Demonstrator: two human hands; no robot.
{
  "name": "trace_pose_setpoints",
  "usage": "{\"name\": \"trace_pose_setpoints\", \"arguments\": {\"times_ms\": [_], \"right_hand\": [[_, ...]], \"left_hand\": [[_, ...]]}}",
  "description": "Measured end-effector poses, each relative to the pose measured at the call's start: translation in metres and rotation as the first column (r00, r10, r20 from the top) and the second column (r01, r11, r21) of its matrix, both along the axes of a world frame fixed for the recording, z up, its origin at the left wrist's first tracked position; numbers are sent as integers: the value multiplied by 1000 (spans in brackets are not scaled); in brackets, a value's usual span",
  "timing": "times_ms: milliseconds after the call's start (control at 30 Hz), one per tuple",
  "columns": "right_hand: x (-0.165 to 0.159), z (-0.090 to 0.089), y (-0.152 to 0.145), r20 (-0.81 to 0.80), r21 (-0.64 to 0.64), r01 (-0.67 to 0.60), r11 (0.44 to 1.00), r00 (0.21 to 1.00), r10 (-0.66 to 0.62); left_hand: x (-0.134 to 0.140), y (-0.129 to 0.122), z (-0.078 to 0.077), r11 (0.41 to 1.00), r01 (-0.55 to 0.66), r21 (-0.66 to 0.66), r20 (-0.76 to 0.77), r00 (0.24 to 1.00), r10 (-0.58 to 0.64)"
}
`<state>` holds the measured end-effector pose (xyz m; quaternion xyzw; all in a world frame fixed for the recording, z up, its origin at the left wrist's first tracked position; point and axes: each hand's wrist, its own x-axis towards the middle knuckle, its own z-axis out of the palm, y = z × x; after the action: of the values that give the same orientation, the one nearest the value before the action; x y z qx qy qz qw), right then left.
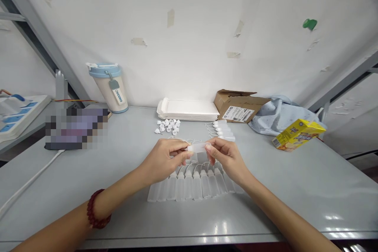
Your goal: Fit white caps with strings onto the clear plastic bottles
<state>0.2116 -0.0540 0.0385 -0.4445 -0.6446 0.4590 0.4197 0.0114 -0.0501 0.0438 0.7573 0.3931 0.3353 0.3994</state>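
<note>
Between my two hands a small translucent squeeze bottle (199,148) lies sideways above the table. My left hand (165,156) pinches its white neck end, and the fingers of my right hand (224,153) grip the other end. Just below, several like bottles (189,187) lie side by side in a row, necks pointing away from me, with thin strap-like loops at their tops. Part of the row is hidden behind my right hand and forearm. Loose white caps (168,125) form a small heap beyond my left hand. More bottles (221,130) with straps lie past my right hand.
Along the wall stand a stack of white boxes (189,110) and an open cardboard box (239,106). To the right are a light blue cloth (279,114) and a yellow carton (298,134). A tumbler (110,88), a phone (79,130) with a cable and a power strip (23,116) are leftward.
</note>
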Motion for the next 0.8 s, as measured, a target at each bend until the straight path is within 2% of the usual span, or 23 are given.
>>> {"name": "trace_pose_setpoints", "arguments": {"times_ms": [67, 133, 267, 400, 567, 800], "right_hand": [[0, -1, 0, -2, -2, 0, 1000, 1000, 0], [-1, -2, 1, -22, -8, -10, 1000, 1000, 10], [0, -2, 2, -102, -5, -43, 999, 994, 43], [1, 0, 2, -119, 67, -67, 995, 990, 75], [1, -1, 2, -42, 169, -77, 983, 995, 85], [2, -4, 1, 125, 309, -33, 951, 992, -6]], "left_hand": [[0, -1, 0, 999, -7, 44, -15, 1000, 8], [0, -1, 1, 1000, -16, 24, -9, 1000, 16], [0, 1, 5, 987, 8, -159, 74, 997, 4], [0, 4, 8, 936, 126, -328, 176, 982, -70], [-2, 6, 7, 878, 176, -444, 249, 966, -68], [-3, 5, 6, 874, 151, -462, 194, 979, -66]]}}
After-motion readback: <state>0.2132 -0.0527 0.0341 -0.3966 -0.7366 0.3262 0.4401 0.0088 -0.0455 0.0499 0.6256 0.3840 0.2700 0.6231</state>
